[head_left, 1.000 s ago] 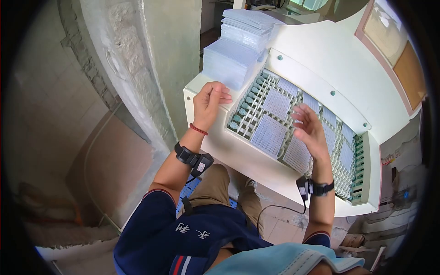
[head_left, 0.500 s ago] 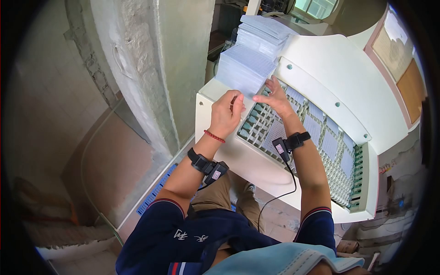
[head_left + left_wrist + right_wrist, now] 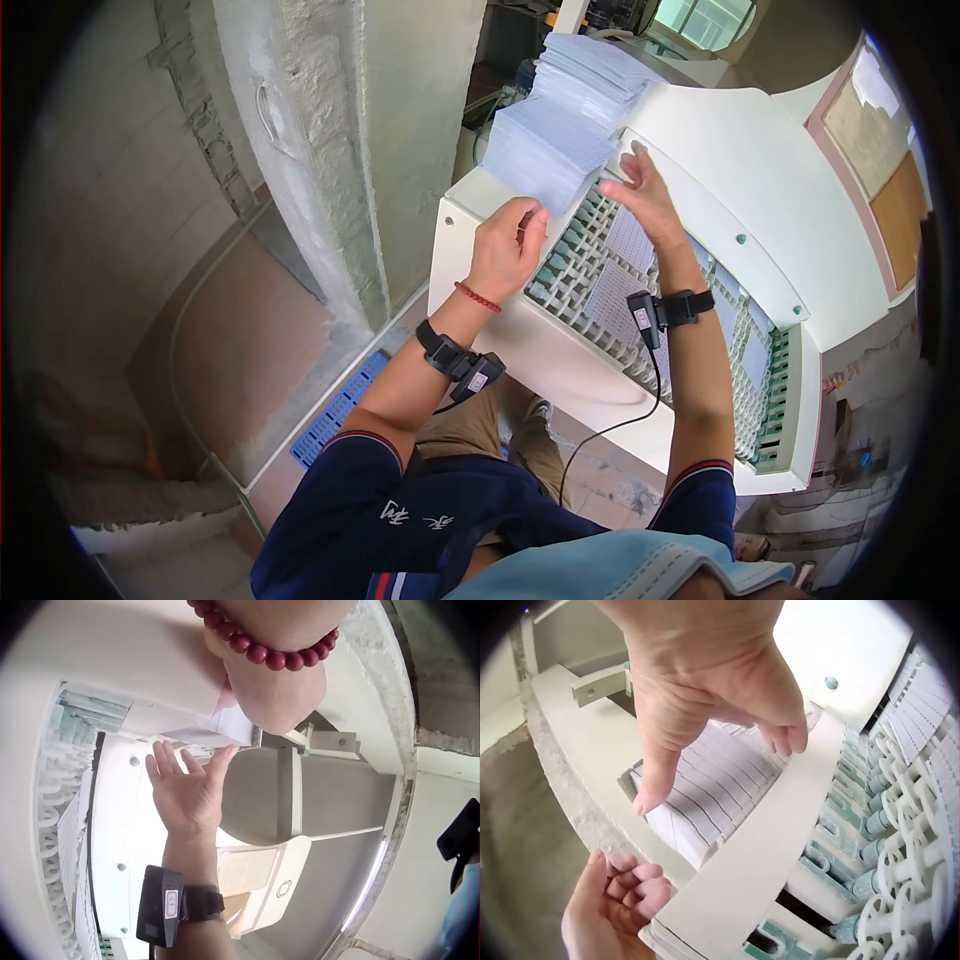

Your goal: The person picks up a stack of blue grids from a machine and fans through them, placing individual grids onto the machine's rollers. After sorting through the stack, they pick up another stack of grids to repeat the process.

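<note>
My left hand hovers at the near corner of the white machine, with fingers loosely curled and nothing held. A red bead bracelet circles that wrist. Thumb and fingers spread apart, my right hand hangs empty near the right side of a stack of pale gridded sheets. In the right wrist view, this hand overlaps the stack, whose edges show as layered lines. More gridded sheets lie flat on the machine's roller conveyor, below my right forearm.
Behind the conveyor rises the machine's white cover. A taller pile of sheets stands behind the stack. A concrete pillar is at left, and a blue slatted plastic piece lies on the floor. A cable hangs from my right wrist camera.
My right hand has swung from above the conveyor sheets over to the stack, then drawn slightly back. The left hand has shifted a little right and lower. The head view has turned slightly.
</note>
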Demonstrator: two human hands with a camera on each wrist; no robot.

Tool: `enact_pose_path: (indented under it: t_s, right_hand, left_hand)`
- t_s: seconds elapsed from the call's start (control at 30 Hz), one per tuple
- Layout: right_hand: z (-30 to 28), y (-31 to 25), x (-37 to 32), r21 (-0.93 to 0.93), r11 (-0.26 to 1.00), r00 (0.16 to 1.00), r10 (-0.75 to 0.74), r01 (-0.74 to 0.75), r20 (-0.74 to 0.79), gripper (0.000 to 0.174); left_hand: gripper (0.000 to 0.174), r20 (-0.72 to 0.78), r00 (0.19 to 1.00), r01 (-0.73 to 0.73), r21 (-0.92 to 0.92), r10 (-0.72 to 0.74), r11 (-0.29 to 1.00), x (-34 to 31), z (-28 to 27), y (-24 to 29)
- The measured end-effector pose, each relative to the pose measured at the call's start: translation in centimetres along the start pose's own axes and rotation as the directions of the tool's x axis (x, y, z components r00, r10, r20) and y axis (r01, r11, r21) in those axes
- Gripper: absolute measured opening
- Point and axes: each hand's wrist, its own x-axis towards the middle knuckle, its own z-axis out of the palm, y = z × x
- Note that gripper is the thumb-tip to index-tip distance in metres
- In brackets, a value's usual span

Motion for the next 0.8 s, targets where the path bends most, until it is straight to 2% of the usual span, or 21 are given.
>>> enact_pose_path:
  t_s: [0.1, 0.13, 0.2, 0.23, 0.3, 0.37, 0.43, 0.5, 0.6, 0.7, 0.8]
  right_hand:
    - [-1.0, -3.3, 0.3, -0.237, 0.957, 0.986, -0.164, 0.169, 0.042, 0.112]
    - [-0.8, -4.1, 0.5, -0.238, 0.957, 0.986, -0.161, 0.165, 0.038, 0.112]
    - [-0.1, -5.6, 0.9, -0.486, 0.859, 0.984, -0.098, 0.159, 0.149, 0.111]
    - [0.2, -6.0, 1.2, -0.486, 0.859, 0.984, -0.1, 0.162, 0.15, 0.111]
    - [0.9, -6.8, 1.7, -0.644, 0.754, 0.984, -0.022, 0.132, 0.175, 0.11]
    - [0.8, -7.2, 2.5, -0.647, 0.751, 0.977, 0.01, 0.132, 0.212, 0.11]
    - [0.7, -7.4, 3.1, -0.651, 0.748, 0.97, 0.043, 0.126, 0.238, 0.11]
    - [0.6, -7.5, 3.5, -0.711, 0.691, 0.965, 0.078, 0.128, 0.249, 0.103]
    - [0.7, -7.4, 3.7, -0.71, 0.697, 0.965, 0.102, 0.104, 0.242, 0.105]
    - [0.7, -6.7, 4.0, -0.659, 0.729, 0.956, 0.023, 0.185, 0.294, 0.105]
    - [0.7, -7.1, 4.0, -0.672, 0.722, 0.959, 0.044, 0.164, 0.281, 0.108]
  left_hand:
    - [0.013, -0.045, 0.999, -0.022, -0.043, 0.02, 0.999, 0.0, 0.3, 0.0]
    - [0.014, -0.05, 0.999, -0.022, -0.015, 0.021, 1.0, 0.0, 0.3, -0.2]
    - [0.014, -0.055, 0.998, -0.026, 0.011, 0.026, 1.0, 0.0, 0.4, -0.2]
    - [0.014, -0.035, 0.999, -0.019, 0.021, 0.019, 1.0, -0.1, 0.4, -0.2]
    - [0.014, -0.026, 1.0, -0.013, 0.038, 0.014, 0.999, 0.0, 0.2, -0.2]
    - [0.014, -0.049, 0.999, -0.014, -0.03, 0.012, 0.999, -0.1, 0.4, -0.2]
    - [0.014, -0.047, 0.999, -0.006, -0.019, 0.006, 1.0, -0.1, 0.3, -0.1]
    - [0.014, -0.041, 0.999, -0.002, -0.011, 0.001, 1.0, -0.2, 0.3, 0.0]
    - [0.014, -0.034, 0.999, -0.004, -0.001, 0.004, 1.0, -0.1, 0.2, 0.1]
    - [0.014, -0.033, 0.999, -0.002, -0.004, 0.002, 1.0, -0.2, 0.3, 0.1]
    - [0.014, -0.042, 0.999, -0.02, -0.001, 0.02, 1.0, -0.3, 0.3, 0.2]
